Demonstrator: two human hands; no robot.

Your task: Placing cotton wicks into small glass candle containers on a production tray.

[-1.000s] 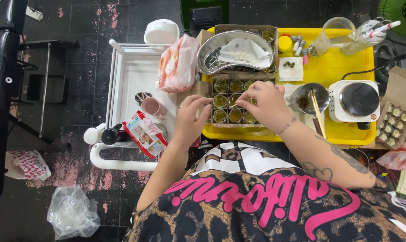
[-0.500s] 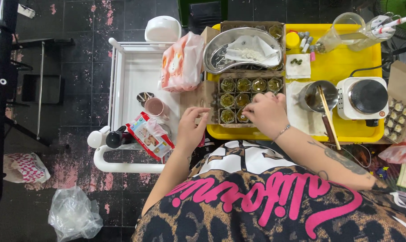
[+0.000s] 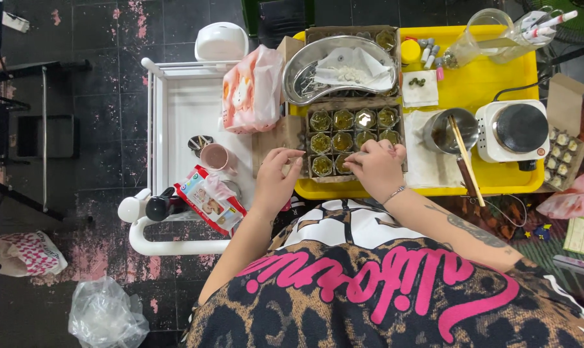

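We see left hand point(image 3: 276, 177) and right hand point(image 3: 373, 169) at the near edge of the jar box point(image 3: 351, 134) on the yellow tray point(image 3: 491, 77); fingers pinched, whether either grip holds something we cannot tell.

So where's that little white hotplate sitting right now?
In the head view, the white hotplate sits at the right end of the yellow tray, just right of the small metal pot with chopsticks across it, beyond the person's right hand.
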